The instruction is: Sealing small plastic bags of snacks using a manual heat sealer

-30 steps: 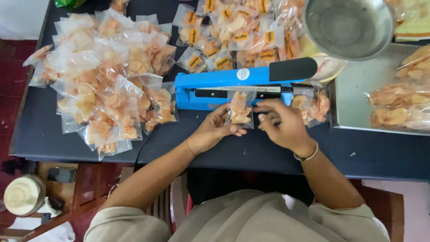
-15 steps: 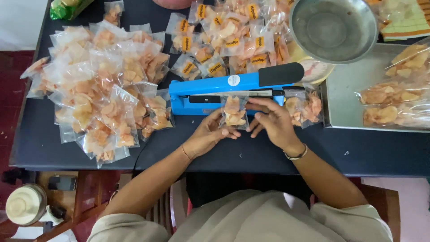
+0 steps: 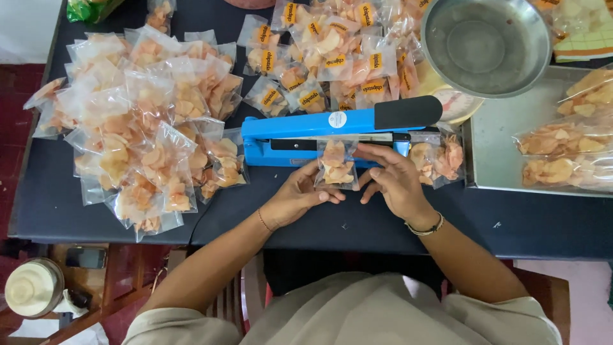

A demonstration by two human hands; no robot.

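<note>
At centre frame, the left hand and right hand pinched a small clear plastic bag of orange chips against the blue heat sealer — a skewed mouth risked a crooked, leaking seal.

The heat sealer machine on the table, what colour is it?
Bright blue heat sealer with a black handle end, seen in the head view.

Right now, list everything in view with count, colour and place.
sealer: one, blue with black handle, table centre
small bag: one, clear with orange chips, held at the sealer
unlabelled bags: many, clear, table left
labelled bags: many, yellow stickers, behind the sealer
bowl: one, metal, upper right
tray: one, metal, right, holding larger bags
table: one, dark
left hand: on the small bag
right hand: on the small bag
</note>
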